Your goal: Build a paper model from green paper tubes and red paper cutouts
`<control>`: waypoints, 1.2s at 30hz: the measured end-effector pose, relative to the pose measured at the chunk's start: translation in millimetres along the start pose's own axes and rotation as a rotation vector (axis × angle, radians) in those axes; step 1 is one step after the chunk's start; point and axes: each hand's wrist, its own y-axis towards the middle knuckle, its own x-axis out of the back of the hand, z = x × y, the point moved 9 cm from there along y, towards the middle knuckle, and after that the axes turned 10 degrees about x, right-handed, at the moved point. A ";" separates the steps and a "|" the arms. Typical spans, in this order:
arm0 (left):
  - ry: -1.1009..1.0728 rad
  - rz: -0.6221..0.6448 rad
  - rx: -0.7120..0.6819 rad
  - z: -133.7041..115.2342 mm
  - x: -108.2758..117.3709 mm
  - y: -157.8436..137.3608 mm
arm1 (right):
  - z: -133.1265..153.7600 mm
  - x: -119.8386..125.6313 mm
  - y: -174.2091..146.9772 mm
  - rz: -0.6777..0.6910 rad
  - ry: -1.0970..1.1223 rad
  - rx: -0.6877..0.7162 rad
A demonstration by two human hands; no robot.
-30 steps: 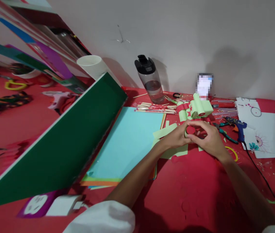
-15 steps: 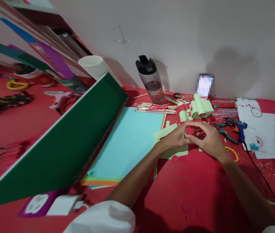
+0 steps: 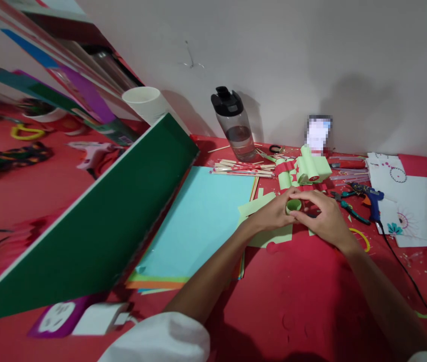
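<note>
Ok, grn paper ring [image 3: 294, 206] btwn L fingers [image 3: 283, 201] & R fingers [image 3: 314, 197].

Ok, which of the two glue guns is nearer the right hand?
The blue glue gun, with an orange trigger, near the right hand; the pink glue gun lies beyond the green board.

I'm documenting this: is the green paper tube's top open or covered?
Open: between the left hand and right hand, the green paper tube shows its inner wall.

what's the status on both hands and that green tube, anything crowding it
Left hand and right hand around green tube. Tube's open end facing camera. Green scraps beside left hand; pliers by right.
</note>
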 end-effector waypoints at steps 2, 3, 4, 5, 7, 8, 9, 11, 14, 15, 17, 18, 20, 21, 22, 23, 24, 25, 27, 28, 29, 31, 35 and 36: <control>0.011 0.000 -0.011 0.1 -0.1 -0.2 | 2.3 1.7 0.4 -0.011 0.001 0.017; 0.015 0.000 -0.019 0.1 -0.3 -0.3 | 3.1 2.7 0.5 -0.015 0.004 0.022; 0.016 0.001 -0.024 0.2 -0.6 -0.4 | 3.8 3.9 0.5 -0.020 0.008 0.026; 0.011 0.002 -0.026 0.6 -0.9 -0.4 | 4.6 5.1 0.5 -0.024 0.012 0.030; -0.006 0.008 -0.024 1.5 -1.7 -0.3 | 7.1 7.6 0.4 -0.034 0.020 0.045; -0.012 0.009 -0.021 1.9 -1.8 -0.2 | 9.2 9.1 0.4 -0.044 0.025 0.062; -0.013 0.011 -0.019 2.1 -2.0 -0.1 | 11.6 10.6 0.2 -0.057 0.032 0.081; 0.001 0.014 -0.007 2.0 -2.3 0.1 | 14.7 13.3 -0.4 -0.091 0.046 0.102; 0.032 0.008 0.017 0.5 -1.1 -0.1 | 10.0 16.8 -2.5 -0.153 0.067 0.050; 0.034 0.007 0.024 -0.3 -0.6 -0.3 | 6.6 17.3 -3.3 -0.169 0.088 0.019; 0.015 0.008 0.025 -2.9 1.2 -1.2 | 0.0 18.3 -5.0 -0.200 0.154 -0.034; -0.005 0.015 0.020 -4.5 2.1 -1.7 | -2.9 18.6 -5.6 -0.211 0.191 -0.053; -0.056 0.033 -0.004 -8.2 5.4 -3.3 | -6.6 20.1 -6.2 -0.237 0.249 -0.070; -0.084 0.042 -0.024 -10.5 7.9 -4.3 | -7.4 21.0 -6.3 -0.248 0.265 -0.069; -0.110 0.055 -0.044 -12.9 10.6 -5.5 | -7.8 21.8 -6.1 -0.258 0.273 -0.064; -0.130 0.064 -0.064 -15.4 13.9 -6.8 | -8.2 22.5 -6.0 -0.266 0.273 -0.060; -0.136 0.068 -0.080 -18.0 17.5 -8.3 | -8.9 22.7 -5.9 -0.270 0.265 -0.060; -0.127 0.061 -0.095 -21.1 21.7 -9.8 | -9.6 22.4 -5.8 -0.272 0.253 -0.063; -0.054 0.005 -0.133 -29.8 31.0 -13.1 | -11.0 20.6 -5.6 -0.268 0.236 -0.070; -0.006 -0.033 -0.168 -36.6 35.2 -15.2 | -11.1 19.2 -5.5 -0.263 0.235 -0.068; 0.045 -0.068 -0.218 -44.8 37.8 -17.7 | -10.9 17.5 -5.3 -0.254 0.239 -0.064; 0.148 -0.135 -0.317 -61.3 39.9 -23.2 | -9.8 14.3 -5.0 -0.234 0.248 -0.050; 0.278 -0.253 -0.413 -79.5 40.3 -30.4 | -7.0 11.8 -5.8 -0.220 0.242 -0.034; 0.299 -0.262 -0.414 -80.6 39.7 -31.0 | -5.8 12.4 -6.0 -0.224 0.241 -0.030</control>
